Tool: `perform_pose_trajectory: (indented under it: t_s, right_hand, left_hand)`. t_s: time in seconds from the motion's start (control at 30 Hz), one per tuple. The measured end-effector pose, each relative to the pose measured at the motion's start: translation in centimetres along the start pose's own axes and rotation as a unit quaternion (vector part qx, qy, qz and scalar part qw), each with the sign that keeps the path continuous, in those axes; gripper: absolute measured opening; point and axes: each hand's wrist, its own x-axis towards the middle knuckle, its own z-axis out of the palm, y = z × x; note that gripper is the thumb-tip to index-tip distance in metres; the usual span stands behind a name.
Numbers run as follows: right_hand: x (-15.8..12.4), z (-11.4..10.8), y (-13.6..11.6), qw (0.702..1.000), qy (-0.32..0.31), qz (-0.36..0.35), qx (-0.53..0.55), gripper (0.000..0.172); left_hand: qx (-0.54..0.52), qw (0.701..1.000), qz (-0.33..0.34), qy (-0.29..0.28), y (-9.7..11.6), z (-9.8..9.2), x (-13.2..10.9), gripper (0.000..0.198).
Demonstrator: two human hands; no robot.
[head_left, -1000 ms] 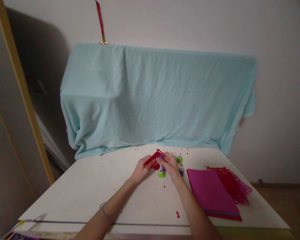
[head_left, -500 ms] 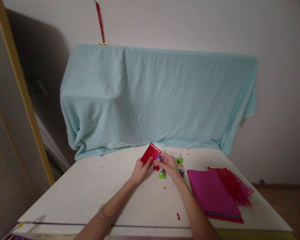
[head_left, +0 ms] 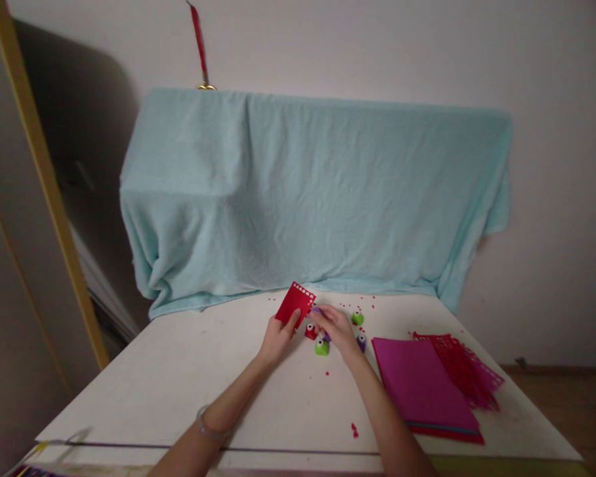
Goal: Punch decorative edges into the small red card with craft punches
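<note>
My left hand point(head_left: 281, 335) pinches a red sheet of paper point(head_left: 291, 304) by its lower edge, thumb on top. A row of small punched holes runs along the sheet's upper right edge. My right hand point(head_left: 335, 327) is closed on a purple craft punch point(head_left: 316, 311), mostly covered by the fingers and close to the sheet's right edge. Beneath the hands stand a red punch point(head_left: 310, 332) and a green punch point(head_left: 321, 347), with a second purple one partly hidden beside them. Another green punch point(head_left: 357, 318) and a purple punch point(head_left: 361, 342) stand right of my right hand.
A stack of magenta and red paper point(head_left: 422, 381) lies at the right, with punched red scraps point(head_left: 459, 368) beside it. Tiny red cut-outs point(head_left: 354, 430) are scattered on the white table point(head_left: 179, 377). A light blue towel point(head_left: 328, 199) hangs behind.
The red sheet and my left hand have shifted slightly left. The purple punch has come away from the sheet's edge, and the red punch below shows more fully.
</note>
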Motion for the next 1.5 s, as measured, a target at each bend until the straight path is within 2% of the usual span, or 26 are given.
perform_pose_trajectory:
  t_s: [0.2,0.37,0.57,0.9,1.0,1.1,1.27,1.5]
  right_hand:
    - [-0.2,-0.2,-1.5,0.987,0.005,0.036,0.154,0.043]
    - [0.0,-0.8,-1.9,0.982,0.026,0.059,0.178,0.044]
    - [0.0,-1.0,-1.7,0.975,0.018,0.066,0.211,0.047]
    - [-0.4,-0.8,-2.3,0.983,0.012,0.076,0.167,0.047]
    - [-0.4,-0.6,-2.1,0.985,0.017,0.048,0.167,0.038]
    - [-0.4,-0.5,-1.5,0.993,0.034,0.000,0.114,0.028]
    - [-0.4,-0.5,-0.7,0.999,0.036,-0.012,-0.003,0.035]
    - [-0.6,-0.2,-0.8,1.000,0.006,-0.026,-0.010,0.037]
  left_hand:
    - [0.011,1.000,-0.014,0.011,-0.4,-0.2,0.2,0.048]
    - [0.014,0.999,-0.019,0.025,-0.5,-0.2,0.3,0.048]
    - [0.013,1.000,-0.009,0.014,-0.3,-0.3,0.2,0.046]
    - [0.019,1.000,-0.012,0.020,-0.4,-0.1,0.2,0.048]
    - [0.020,1.000,-0.009,0.018,-0.6,-0.1,0.3,0.048]
    - [0.018,1.000,-0.007,0.020,-0.6,-0.1,0.3,0.048]
    - [0.005,1.000,-0.010,0.010,-0.5,-0.1,0.2,0.049]
    - [-0.019,1.000,-0.022,0.007,-0.6,0.1,0.2,0.045]
